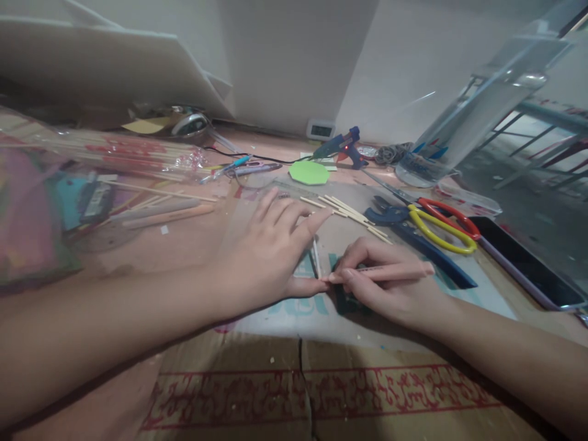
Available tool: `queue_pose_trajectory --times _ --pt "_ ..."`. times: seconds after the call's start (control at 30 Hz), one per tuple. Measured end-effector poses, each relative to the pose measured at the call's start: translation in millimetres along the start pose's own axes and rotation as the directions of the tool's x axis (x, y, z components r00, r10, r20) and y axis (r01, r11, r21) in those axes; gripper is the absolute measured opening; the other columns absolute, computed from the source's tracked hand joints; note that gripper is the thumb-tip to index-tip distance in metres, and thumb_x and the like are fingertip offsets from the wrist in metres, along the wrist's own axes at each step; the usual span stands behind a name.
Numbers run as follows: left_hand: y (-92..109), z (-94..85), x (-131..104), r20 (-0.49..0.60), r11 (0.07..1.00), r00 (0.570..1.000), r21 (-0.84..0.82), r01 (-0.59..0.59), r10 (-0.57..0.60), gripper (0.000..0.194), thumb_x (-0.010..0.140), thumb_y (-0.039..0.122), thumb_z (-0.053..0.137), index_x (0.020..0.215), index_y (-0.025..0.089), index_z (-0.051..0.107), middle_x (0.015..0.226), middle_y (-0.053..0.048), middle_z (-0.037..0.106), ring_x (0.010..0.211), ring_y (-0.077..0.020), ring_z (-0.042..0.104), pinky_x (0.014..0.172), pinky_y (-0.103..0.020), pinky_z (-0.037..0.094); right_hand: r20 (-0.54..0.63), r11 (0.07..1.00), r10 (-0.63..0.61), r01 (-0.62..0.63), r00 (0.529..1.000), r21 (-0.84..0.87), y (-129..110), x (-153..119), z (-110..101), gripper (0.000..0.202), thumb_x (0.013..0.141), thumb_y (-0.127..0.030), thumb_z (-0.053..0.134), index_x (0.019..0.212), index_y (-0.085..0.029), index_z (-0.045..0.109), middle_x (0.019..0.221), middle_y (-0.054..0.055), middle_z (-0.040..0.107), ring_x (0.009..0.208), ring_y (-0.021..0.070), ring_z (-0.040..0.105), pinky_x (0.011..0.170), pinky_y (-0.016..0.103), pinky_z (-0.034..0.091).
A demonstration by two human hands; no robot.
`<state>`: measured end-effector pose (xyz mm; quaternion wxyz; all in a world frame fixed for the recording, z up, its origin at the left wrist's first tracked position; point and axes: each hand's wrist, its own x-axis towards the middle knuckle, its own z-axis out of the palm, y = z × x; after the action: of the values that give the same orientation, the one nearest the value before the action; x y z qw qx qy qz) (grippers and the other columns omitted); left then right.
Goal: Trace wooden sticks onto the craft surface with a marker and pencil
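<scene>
My right hand (390,275) grips a peach-coloured marker pen (399,271), its tip pointing left. The tip meets the end of my left thumb, beside the lower end of a thin pale stick (316,257). My left hand (275,245) lies over the white plastic sheet (294,321), fingers stretched out and thumb apart, around the stick. Whether its fingertips press on anything is hard to see. Just beyond the hands lie several short wooden sticks (346,211). Under my right hand is a dark object (346,300), mostly hidden.
Behind stand a blue glue gun (340,149) and a green paper octagon (309,173). On the right are scissors (443,229), a dark blue hand tool (432,251), a phone (528,263) and a clear cylinder (468,116). Bagged sticks (114,150) lie left; cardboard (257,392) lies in front.
</scene>
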<state>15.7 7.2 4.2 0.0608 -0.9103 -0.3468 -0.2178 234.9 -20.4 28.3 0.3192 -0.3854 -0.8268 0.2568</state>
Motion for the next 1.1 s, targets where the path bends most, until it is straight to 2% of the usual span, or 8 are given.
queue_pose_trajectory --times 0.37,0.67,0.8,0.93,1.0,1.1 --pt "0.7 -0.1 -0.7 -0.007 1.000 1.000 0.024 0.006 -0.006 0.093 0.082 0.065 0.073 0.151 0.011 0.040 0.139 -0.020 0.055 0.135 -0.0385 0.047 0.123 -0.065 0.018 -0.054 1.000 0.007 -0.007 0.998 -0.012 1.3 0.8 0.1 0.014 0.089 -0.017 0.063 0.076 -0.022 0.062 0.069 0.001 0.071 0.056 0.0127 0.063 0.051 0.023 0.047" --pt "6.4 -7.4 -2.3 -0.024 0.994 0.999 0.105 -0.034 0.037 0.084 0.089 0.060 0.066 0.152 0.010 0.039 0.137 -0.022 0.056 0.134 -0.0407 0.047 0.121 -0.069 0.018 -0.098 0.993 -0.108 0.103 0.989 -0.058 2.8 -1.9 1.8 0.003 0.092 -0.019 0.066 0.091 -0.022 0.066 0.081 0.002 0.075 0.070 0.0139 0.069 0.064 0.024 0.052" --pt "4.3 -4.1 -2.7 -0.022 0.999 1.000 0.052 -0.014 0.015 0.089 0.085 0.061 0.071 0.150 0.009 0.040 0.138 -0.022 0.055 0.133 -0.0406 0.047 0.122 -0.069 0.018 -0.151 0.998 -0.067 0.063 0.986 -0.028 6.5 -4.2 -0.4 0.005 0.094 -0.018 0.065 0.094 -0.023 0.067 0.084 0.002 0.074 0.075 0.0150 0.069 0.067 0.026 0.053" --pt "2.3 0.4 -1.9 -0.024 0.999 1.000 -0.034 0.018 -0.018 0.103 0.078 0.064 0.077 0.153 0.009 0.033 0.138 -0.020 0.054 0.132 -0.0388 0.047 0.123 -0.067 0.018 -0.222 0.999 -0.015 0.025 0.975 0.046 13.9 -2.8 -1.5 0.016 0.101 -0.018 0.055 0.107 -0.026 0.067 0.082 0.000 0.072 0.077 0.0145 0.070 0.072 0.026 0.054" --pt "2.0 1.8 -1.5 -0.036 0.998 0.999 -0.055 0.019 -0.021 0.106 0.077 0.064 0.079 0.154 0.010 0.030 0.138 -0.019 0.054 0.133 -0.0377 0.047 0.124 -0.066 0.018 -0.188 0.996 0.042 -0.026 0.981 0.088 15.4 0.1 -0.5 0.014 0.102 -0.020 0.053 0.104 -0.025 0.066 0.083 0.000 0.072 0.077 0.0149 0.070 0.072 0.027 0.054" --pt "2.0 3.2 -1.0 -0.071 0.998 0.997 -0.055 0.015 -0.018 0.105 0.076 0.061 0.080 0.154 0.012 0.029 0.139 -0.018 0.054 0.134 -0.0364 0.046 0.124 -0.065 0.018 -0.071 0.990 0.109 -0.102 0.992 0.094 13.5 3.8 2.8 0.004 0.095 -0.020 0.062 0.095 -0.023 0.060 0.086 0.001 0.069 0.078 0.0168 0.068 0.072 0.029 0.053"
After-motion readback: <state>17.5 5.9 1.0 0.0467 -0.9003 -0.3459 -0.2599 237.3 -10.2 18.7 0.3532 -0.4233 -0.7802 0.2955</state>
